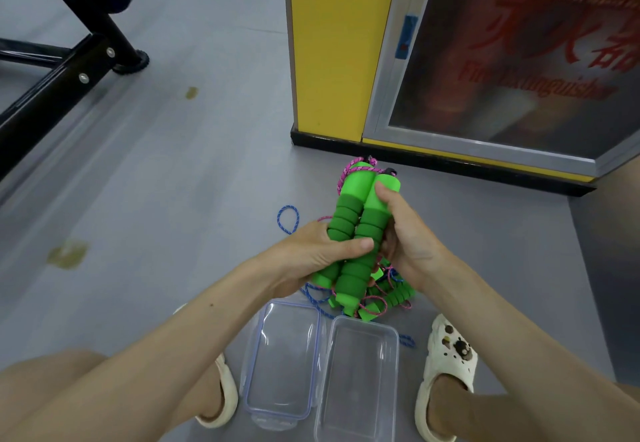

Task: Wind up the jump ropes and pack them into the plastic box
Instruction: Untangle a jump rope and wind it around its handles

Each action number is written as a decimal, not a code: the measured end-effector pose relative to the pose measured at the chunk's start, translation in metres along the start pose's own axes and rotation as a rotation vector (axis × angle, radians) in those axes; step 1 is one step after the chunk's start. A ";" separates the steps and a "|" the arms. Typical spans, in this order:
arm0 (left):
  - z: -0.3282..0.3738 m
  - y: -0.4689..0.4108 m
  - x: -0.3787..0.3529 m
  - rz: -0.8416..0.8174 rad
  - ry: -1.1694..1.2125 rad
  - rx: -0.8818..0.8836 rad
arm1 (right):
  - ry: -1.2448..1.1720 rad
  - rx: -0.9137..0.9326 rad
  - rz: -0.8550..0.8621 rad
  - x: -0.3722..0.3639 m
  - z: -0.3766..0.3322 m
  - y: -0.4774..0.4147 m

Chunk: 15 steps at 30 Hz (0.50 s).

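Two green foam jump-rope handles point(353, 230) are held side by side above the floor. My left hand point(311, 251) grips their lower half, thumb across the front. My right hand point(405, 234) holds them from the right, thumb on the upper end. A pink rope point(346, 171) loops round the top of the handles. Beneath the hands lies a pile of other green handles with pink and blue ropes point(388, 296). A blue rope loop point(287, 218) lies on the floor to the left. The clear plastic box point(360, 382) stands open between my feet, its lid point(282, 358) beside it on the left.
A yellow pillar point(332, 47) and a glass-fronted fire extinguisher cabinet point(512, 61) stand just behind the ropes. A black gym-machine frame point(69, 71) occupies the far left. My feet in white clogs point(446, 372) flank the box on the grey floor.
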<state>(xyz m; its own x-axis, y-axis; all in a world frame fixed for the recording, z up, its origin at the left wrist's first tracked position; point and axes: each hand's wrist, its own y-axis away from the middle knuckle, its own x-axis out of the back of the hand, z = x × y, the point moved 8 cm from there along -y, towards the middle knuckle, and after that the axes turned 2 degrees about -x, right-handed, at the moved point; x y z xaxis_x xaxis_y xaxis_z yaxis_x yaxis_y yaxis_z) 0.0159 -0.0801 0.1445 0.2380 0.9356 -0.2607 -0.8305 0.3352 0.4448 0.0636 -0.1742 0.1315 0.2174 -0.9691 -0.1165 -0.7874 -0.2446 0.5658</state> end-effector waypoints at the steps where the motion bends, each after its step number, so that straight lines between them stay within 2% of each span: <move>1: 0.000 0.001 0.001 -0.011 0.000 0.002 | -0.003 -0.006 -0.025 -0.001 0.002 0.000; 10: -0.001 0.005 0.001 0.036 -0.009 0.005 | 0.119 0.050 -0.002 -0.001 -0.004 -0.001; 15: 0.001 0.005 0.002 0.017 0.065 0.015 | 0.040 0.061 -0.051 -0.006 -0.006 0.000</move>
<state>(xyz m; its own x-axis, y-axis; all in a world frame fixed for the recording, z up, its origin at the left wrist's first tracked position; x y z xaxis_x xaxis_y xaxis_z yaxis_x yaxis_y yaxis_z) 0.0127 -0.0758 0.1475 0.1902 0.9321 -0.3083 -0.8265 0.3215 0.4621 0.0654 -0.1687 0.1368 0.2803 -0.9536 -0.1101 -0.8081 -0.2963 0.5092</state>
